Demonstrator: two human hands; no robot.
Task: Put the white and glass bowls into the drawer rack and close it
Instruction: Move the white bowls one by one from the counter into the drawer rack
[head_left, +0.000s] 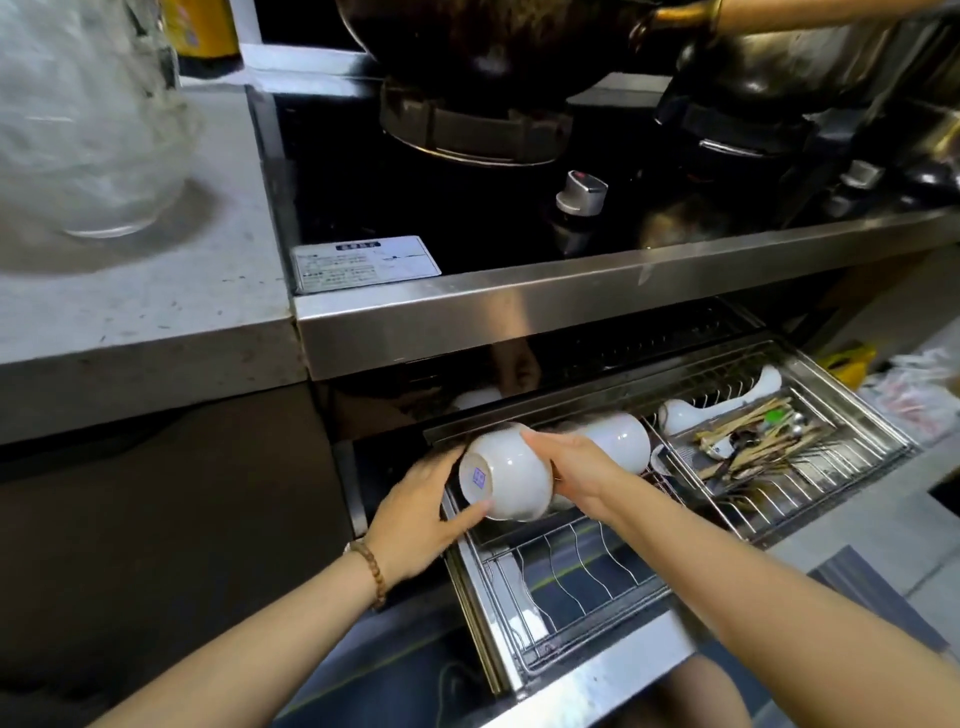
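A white bowl lies on its side over the left part of the pulled-out drawer rack, its blue-marked base facing me. My left hand cups its base and lower side. My right hand presses on its right side, so both hands hold it. Just behind it a second white bowl lies in the rack. A large glass bowl stands on the grey counter at the upper left, blurred.
The rack's right compartment holds chopsticks and spoons and a white ladle. Above the drawer runs the steel stove edge, with a wok, a pot and knobs. Bags lie at the far right.
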